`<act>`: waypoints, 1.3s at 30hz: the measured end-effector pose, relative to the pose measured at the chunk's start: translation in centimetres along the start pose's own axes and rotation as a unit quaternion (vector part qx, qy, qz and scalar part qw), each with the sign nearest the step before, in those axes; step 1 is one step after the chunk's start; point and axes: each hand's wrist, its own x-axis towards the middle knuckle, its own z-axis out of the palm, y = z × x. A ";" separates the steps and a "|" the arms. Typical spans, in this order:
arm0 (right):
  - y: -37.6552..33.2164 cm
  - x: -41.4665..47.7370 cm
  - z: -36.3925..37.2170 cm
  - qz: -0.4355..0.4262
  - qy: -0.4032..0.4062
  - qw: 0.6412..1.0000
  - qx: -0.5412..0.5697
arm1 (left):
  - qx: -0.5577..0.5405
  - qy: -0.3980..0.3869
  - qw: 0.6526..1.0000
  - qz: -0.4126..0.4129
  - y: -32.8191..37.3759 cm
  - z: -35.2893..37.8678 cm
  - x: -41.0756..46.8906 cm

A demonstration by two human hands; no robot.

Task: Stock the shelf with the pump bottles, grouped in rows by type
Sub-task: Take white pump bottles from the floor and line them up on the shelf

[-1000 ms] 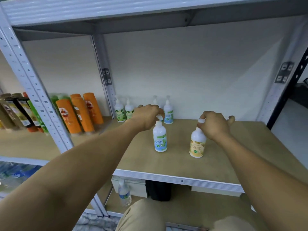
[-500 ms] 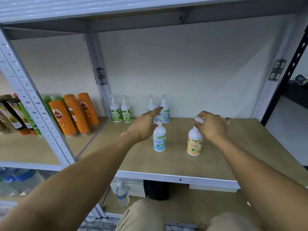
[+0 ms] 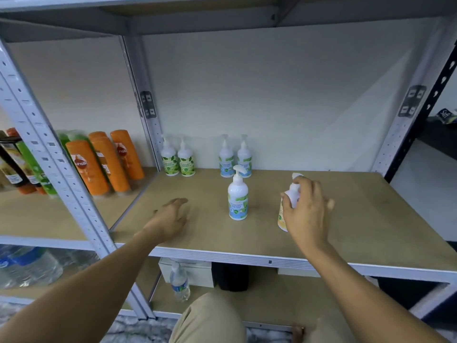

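On the tan shelf [image 3: 358,219], head cam view: your right hand [image 3: 306,214] is wrapped on the yellow bottle [image 3: 281,216], fingers curled round its neck and shoulder just under the white pump head. The bottle's upright, over toward the front right of the board. Your hand covers most of it, so I can't tell if the base is sitting on the wood or just off it.

Your left hand [image 3: 170,219] is way off to the left, well apart from every bottle. It's low over the board, fingers loose and a little spread, gripping nothing. It's kinda blurred, so I can't say whether the fingertips touch the wood.

Between your hands, nearer the right one, a blue bottle [image 3: 238,199] stands upright by itself with its nozzle pointing right, and neither hand is touching it. Right behind it, at the back wall, the blue pair [image 3: 226,160] stands side by side. Left of those, next to the post, is the green pair [image 3: 170,160], also side by side.

Next bay over on the left, the orange bottles [image 3: 99,167] are packed together, with green and dark ones beside them. Down under the shelf, a water bottle [image 3: 180,283] stands on the lower level.
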 end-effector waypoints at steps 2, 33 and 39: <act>-0.7 -1.0 0.1 -0.013 -0.010 0.998 0.063 | 0.011 -0.004 1.000 -0.027 -1.5 0.1 -0.3; 0.1 7.3 21.7 0.212 -0.256 0.896 0.294 | 0.103 -0.007 0.995 -0.015 -8.9 1.7 3.1; 1.0 7.3 23.4 0.197 -0.229 0.903 0.307 | 0.108 0.043 0.993 -0.012 -8.4 1.5 3.3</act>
